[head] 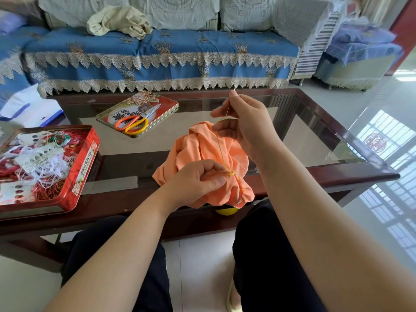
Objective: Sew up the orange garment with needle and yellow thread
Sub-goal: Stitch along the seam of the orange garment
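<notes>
Both hands worked a stitch on the orange garment at the near edge of the surface.

The left hand [198,181] gripped a bunched fold of the orange garment [202,152], fingers curled into the cloth just beside a small loop of yellow thread [221,152] at the seam. The right hand [243,122] was raised above the garment, its thumb and forefinger pinching the needle [234,87], of which only a thin tip showed above the fingertips; the thread ran taut from there down to the loop. The garment lay crumpled on the glass-topped surface [304,140], partly hanging over the near edge. Further back lay a tin lid [166,103] carrying orange-and-yellow scissors [131,124]; to the left stood an open red tin [90,149] of tangled threads.
</notes>
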